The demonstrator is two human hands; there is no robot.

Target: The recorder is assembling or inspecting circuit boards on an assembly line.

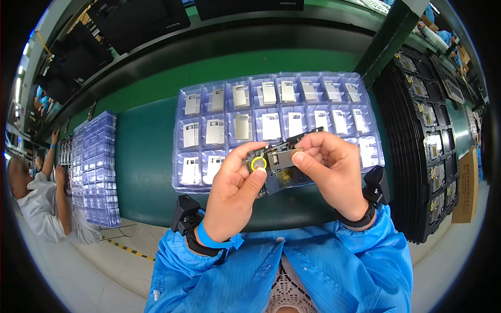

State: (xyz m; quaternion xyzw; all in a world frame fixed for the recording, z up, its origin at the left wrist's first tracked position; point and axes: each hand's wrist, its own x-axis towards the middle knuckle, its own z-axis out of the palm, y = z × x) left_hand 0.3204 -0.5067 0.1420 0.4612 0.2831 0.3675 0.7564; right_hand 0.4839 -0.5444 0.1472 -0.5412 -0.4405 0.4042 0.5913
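Between my hands, above the near edge of a clear plastic tray, is a dark circuit board. My left hand grips the board's left end, its thumb beside a round part with a yellow rim. My right hand is closed, thumb and fingers pinching a silver metal plate with a small cutout, which lies against the board. Whether those fingers also hold the board's right end is hidden. Similar silver plates sit in the tray's compartments.
Stacked clear trays stand on the left, near a person in white. At the right rise stacked black trays holding boards, with a cardboard box beyond. A green post stands behind the tray, and monitors line the back.
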